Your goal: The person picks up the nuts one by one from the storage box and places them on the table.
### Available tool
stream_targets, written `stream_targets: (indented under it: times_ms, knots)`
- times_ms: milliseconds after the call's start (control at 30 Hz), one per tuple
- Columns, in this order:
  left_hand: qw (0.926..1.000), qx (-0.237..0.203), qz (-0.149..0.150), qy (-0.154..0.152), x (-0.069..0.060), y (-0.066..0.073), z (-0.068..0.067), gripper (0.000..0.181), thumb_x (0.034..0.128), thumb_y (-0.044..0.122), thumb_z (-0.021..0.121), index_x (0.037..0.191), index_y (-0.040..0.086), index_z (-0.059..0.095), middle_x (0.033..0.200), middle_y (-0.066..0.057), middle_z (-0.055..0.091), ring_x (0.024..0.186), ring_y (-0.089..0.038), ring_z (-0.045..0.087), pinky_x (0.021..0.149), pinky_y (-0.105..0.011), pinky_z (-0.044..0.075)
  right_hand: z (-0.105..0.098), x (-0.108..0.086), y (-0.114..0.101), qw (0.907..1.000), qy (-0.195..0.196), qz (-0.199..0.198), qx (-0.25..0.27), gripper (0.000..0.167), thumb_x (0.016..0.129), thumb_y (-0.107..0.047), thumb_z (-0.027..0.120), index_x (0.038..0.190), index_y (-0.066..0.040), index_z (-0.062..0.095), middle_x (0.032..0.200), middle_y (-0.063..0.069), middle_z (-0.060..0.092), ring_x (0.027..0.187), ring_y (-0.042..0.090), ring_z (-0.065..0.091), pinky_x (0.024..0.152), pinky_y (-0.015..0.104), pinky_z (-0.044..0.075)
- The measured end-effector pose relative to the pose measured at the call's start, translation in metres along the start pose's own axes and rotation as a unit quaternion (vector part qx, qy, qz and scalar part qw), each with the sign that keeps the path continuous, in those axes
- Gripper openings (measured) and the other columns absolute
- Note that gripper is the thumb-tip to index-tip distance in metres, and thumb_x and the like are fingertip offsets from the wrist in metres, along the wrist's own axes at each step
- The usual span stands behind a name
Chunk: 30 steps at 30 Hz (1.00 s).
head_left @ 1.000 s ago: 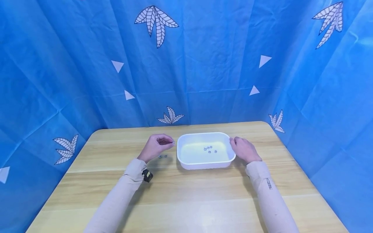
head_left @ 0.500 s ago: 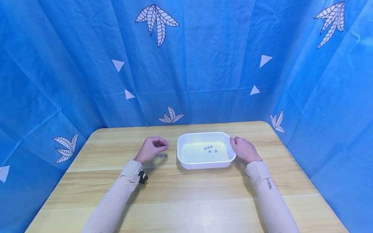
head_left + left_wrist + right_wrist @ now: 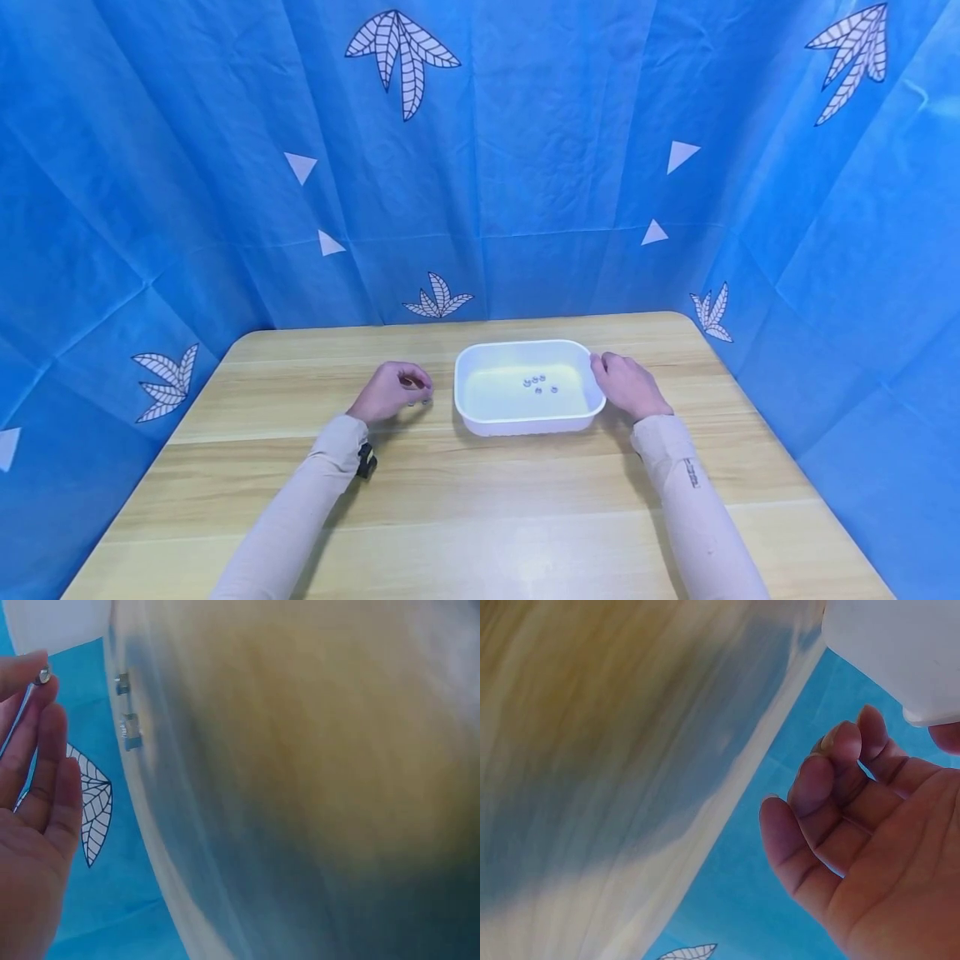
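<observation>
My left hand (image 3: 390, 392) pinches a small metal nut (image 3: 43, 676) between thumb and index finger, just over the tabletop. Two more nuts (image 3: 130, 731) stand on the table close by; in the head view the fingertips partly cover them. To the right is a white plastic basin (image 3: 498, 427), with several nuts (image 3: 538, 390) scattered on its floor. My right hand (image 3: 630, 386) grips the basin's right rim. In the right wrist view its thumb (image 3: 946, 738) lies at the rim, while the other fingers are loosely curled below.
All of this is on a light wooden table (image 3: 480, 500) with rounded far corners. A blue curtain (image 3: 555, 167) printed with white leaves and triangles hangs behind and along both sides.
My left hand has moved left, away from the basin's left side, and down towards the two nuts on the table. The right hand and the basin stay put.
</observation>
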<state>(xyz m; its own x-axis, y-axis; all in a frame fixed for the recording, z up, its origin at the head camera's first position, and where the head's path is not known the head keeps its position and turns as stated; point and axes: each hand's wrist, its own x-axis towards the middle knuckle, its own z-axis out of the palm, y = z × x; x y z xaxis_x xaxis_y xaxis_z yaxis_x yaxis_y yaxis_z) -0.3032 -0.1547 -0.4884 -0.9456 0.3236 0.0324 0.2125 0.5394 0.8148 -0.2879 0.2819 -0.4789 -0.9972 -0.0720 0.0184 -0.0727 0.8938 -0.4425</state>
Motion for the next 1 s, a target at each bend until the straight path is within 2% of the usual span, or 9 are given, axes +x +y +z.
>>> stream_targets:
  times_ms: [267, 367, 500, 600, 800, 1000]
  knots:
    - [0.9988, 0.043, 0.013, -0.022, 0.005, -0.001, 0.005, 0.013, 0.0854, 0.012, 0.08, 0.098, 0.012, 0.077, 0.101, 0.0, 0.076, 0.1, -0.019, 0.068, 0.101, -0.049, 0.055, 0.0, 0.0, 0.001, 1.0, -0.002, 0.002, 0.003, 0.062, 0.111, -0.044, 0.025, 0.125, 0.003, 0.063, 0.114, 0.023, 0.07, 0.111, 0.042, 0.066, 0.098, 0.059, 0.052]
    - [0.9972, 0.061, 0.028, -0.033, 0.008, -0.003, 0.006, 0.013, 0.0851, 0.01, 0.081, 0.098, 0.01, 0.077, 0.1, 0.0, 0.076, 0.097, -0.017, 0.068, 0.099, -0.045, 0.057, 0.0, 0.001, 0.002, 1.0, -0.003, 0.001, 0.002, 0.061, 0.111, -0.043, 0.026, 0.123, 0.003, 0.063, 0.112, 0.022, 0.07, 0.109, 0.042, 0.066, 0.097, 0.059, 0.052]
    - [0.9943, 0.087, 0.043, -0.044, 0.011, -0.005, 0.01, 0.012, 0.085, 0.009, 0.08, 0.097, 0.009, 0.077, 0.098, -0.001, 0.077, 0.092, -0.013, 0.068, 0.09, -0.034, 0.059, 0.0, 0.001, 0.001, 1.0, -0.003, -0.001, 0.001, 0.059, 0.111, -0.043, 0.027, 0.121, 0.002, 0.064, 0.108, 0.02, 0.07, 0.105, 0.04, 0.067, 0.095, 0.058, 0.053]
    - [0.9923, 0.105, 0.046, -0.049, 0.013, -0.004, 0.011, 0.012, 0.0846, 0.007, 0.08, 0.096, 0.009, 0.077, 0.096, -0.001, 0.077, 0.09, -0.012, 0.068, 0.087, -0.03, 0.06, 0.0, 0.001, 0.001, 1.0, -0.003, -0.001, 0.002, 0.059, 0.111, -0.043, 0.027, 0.12, 0.002, 0.064, 0.107, 0.02, 0.07, 0.104, 0.04, 0.067, 0.094, 0.058, 0.053]
    - [0.987, 0.14, 0.05, -0.061, 0.013, 0.003, 0.013, 0.01, 0.0849, 0.004, 0.079, 0.094, 0.007, 0.077, 0.094, -0.002, 0.077, 0.089, -0.012, 0.068, 0.088, -0.033, 0.061, 0.0, 0.001, 0.001, 1.0, -0.004, -0.001, 0.002, 0.061, 0.111, -0.043, 0.026, 0.123, 0.003, 0.063, 0.114, 0.024, 0.07, 0.111, 0.045, 0.066, 0.097, 0.061, 0.052]
    - [0.9845, 0.155, 0.056, -0.061, 0.013, 0.006, 0.015, 0.01, 0.0854, 0.003, 0.078, 0.095, 0.006, 0.076, 0.095, -0.004, 0.077, 0.09, -0.013, 0.068, 0.09, -0.035, 0.06, 0.0, 0.0, 0.001, 1.0, -0.007, 0.003, 0.004, 0.061, 0.111, -0.043, 0.025, 0.125, 0.003, 0.062, 0.118, 0.025, 0.069, 0.114, 0.046, 0.065, 0.1, 0.062, 0.051]
